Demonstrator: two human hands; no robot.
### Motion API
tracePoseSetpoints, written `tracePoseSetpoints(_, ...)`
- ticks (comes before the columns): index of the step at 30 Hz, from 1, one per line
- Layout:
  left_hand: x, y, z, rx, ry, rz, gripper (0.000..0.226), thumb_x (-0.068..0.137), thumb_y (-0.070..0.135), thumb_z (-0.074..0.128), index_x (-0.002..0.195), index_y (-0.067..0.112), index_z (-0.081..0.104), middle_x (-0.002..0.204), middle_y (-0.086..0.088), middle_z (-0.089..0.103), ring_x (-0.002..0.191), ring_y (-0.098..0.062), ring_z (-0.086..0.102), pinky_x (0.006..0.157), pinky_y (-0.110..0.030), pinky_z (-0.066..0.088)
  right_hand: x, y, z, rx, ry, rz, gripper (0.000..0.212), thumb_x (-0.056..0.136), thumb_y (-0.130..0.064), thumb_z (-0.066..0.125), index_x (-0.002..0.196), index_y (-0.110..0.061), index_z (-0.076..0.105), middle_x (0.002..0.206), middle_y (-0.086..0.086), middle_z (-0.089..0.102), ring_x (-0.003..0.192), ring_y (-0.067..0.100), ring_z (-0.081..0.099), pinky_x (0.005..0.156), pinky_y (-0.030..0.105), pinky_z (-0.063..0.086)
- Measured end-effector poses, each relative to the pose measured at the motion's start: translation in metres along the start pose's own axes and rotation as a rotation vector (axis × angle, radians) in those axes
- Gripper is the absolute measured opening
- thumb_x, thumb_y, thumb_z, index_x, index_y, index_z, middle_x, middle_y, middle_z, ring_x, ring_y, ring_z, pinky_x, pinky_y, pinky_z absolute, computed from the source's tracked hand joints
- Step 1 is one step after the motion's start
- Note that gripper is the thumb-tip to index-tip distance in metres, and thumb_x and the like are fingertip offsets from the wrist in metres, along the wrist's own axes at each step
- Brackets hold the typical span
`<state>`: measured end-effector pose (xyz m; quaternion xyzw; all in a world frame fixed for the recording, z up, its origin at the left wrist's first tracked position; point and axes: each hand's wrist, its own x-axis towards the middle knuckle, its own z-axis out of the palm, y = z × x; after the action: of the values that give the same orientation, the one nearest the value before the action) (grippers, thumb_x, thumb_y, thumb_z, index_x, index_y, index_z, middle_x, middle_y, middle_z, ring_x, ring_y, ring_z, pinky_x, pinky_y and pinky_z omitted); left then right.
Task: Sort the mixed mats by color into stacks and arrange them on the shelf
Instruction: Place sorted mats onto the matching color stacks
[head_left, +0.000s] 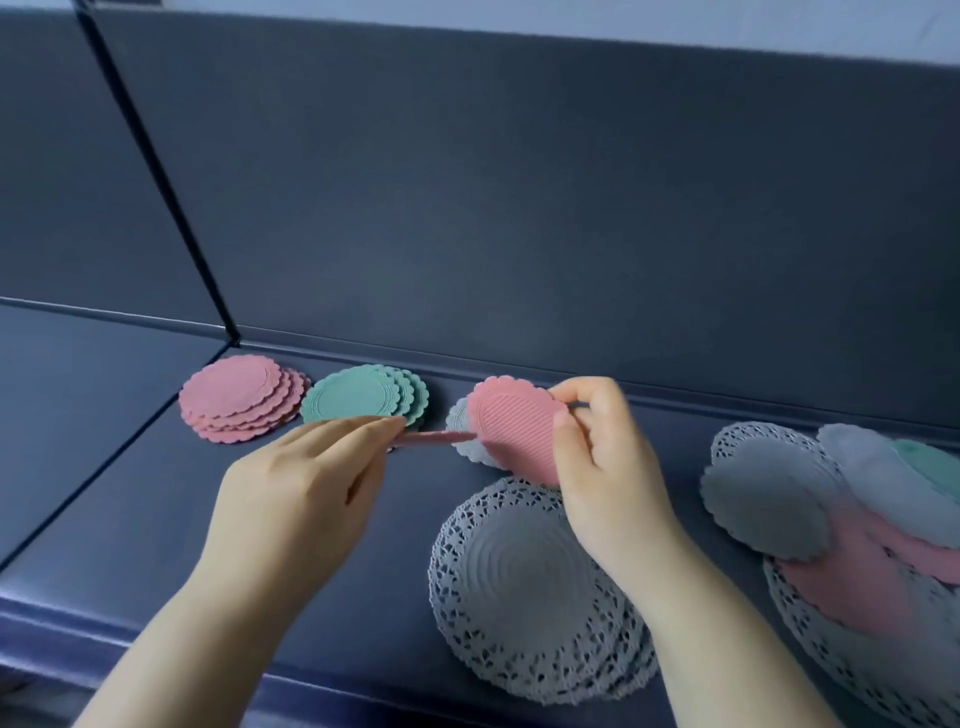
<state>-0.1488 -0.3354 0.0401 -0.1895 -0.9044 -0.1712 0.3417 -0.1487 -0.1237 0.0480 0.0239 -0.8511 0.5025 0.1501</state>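
On the dark shelf (156, 493) a stack of pink mats (239, 397) lies at the far left, and a stack of green mats (363, 397) sits just right of it. My right hand (597, 457) pinches a ribbed pink mat (511, 431), tilted up above a small grey mat stack (465, 434). My left hand (306, 488) pinches a second pink mat (434, 439), seen edge-on, between thumb and fingers. A mixed pile of grey, pink and green mats (841, 514) lies at the right.
A stack of large grey lace doilies (524, 597) lies near the shelf's front edge under my right wrist. More lace doilies (852, 654) sit beneath the mixed pile. The shelf's back wall (519, 208) rises right behind the stacks, and a divider (156, 171) stands at left.
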Motion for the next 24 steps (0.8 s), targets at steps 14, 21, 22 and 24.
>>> tracePoseSetpoints(14, 0.027, -0.223, -0.015, 0.016, -0.101, -0.034, 0.033, 0.074, 0.004, 0.055, 0.089, 0.024, 0.077, 0.097, 0.008, 0.072, 0.086, -0.017, 0.069, 0.066, -0.031, 0.055, 0.050, -0.075, 0.165, -0.101, -0.009, -0.029, 0.024, 0.095, -0.019, 0.036, 0.086, -0.041, 0.040, 0.089, -0.014, 0.059, 0.084, -0.001, 0.050, 0.059, 0.014, 0.039)
tracePoseSetpoints(21, 0.037, -0.243, -0.014, -0.256, -0.656, 0.282, 0.062, 0.074, -0.001, 0.068, 0.089, 0.058, 0.061, 0.107, 0.015, 0.065, 0.105, -0.013, 0.063, 0.076, -0.016, 0.043, 0.055, -0.090, 0.217, -0.175, 0.230, 0.005, 0.019, 0.095, -0.016, 0.038, 0.091, -0.034, 0.043, 0.086, -0.005, 0.062, 0.077, 0.010, 0.050, 0.062, 0.016, 0.036)
tracePoseSetpoints(22, 0.033, -0.253, -0.006, -0.291, -0.677, 0.307, 0.067, 0.052, -0.006, 0.082, 0.082, 0.052, 0.064, 0.095, 0.016, 0.068, 0.099, -0.009, 0.065, 0.073, -0.015, 0.045, 0.057, -0.092, 0.223, -0.176, 0.259, 0.000, 0.015, 0.095, -0.016, 0.038, 0.095, -0.030, 0.045, 0.085, -0.003, 0.062, 0.075, 0.011, 0.049, 0.062, 0.018, 0.036)
tracePoseSetpoints(24, 0.018, -0.280, 0.010, -0.227, -0.614, 0.374, 0.071, 0.024, -0.012, 0.083, 0.078, 0.034, 0.073, 0.090, 0.015, 0.072, 0.089, -0.006, 0.068, 0.066, -0.017, 0.053, 0.062, -0.095, 0.236, -0.179, 0.303, -0.031, 0.015, 0.096, -0.016, 0.037, 0.102, -0.021, 0.050, 0.088, -0.005, 0.065, 0.075, 0.009, 0.049, 0.062, 0.016, 0.037)
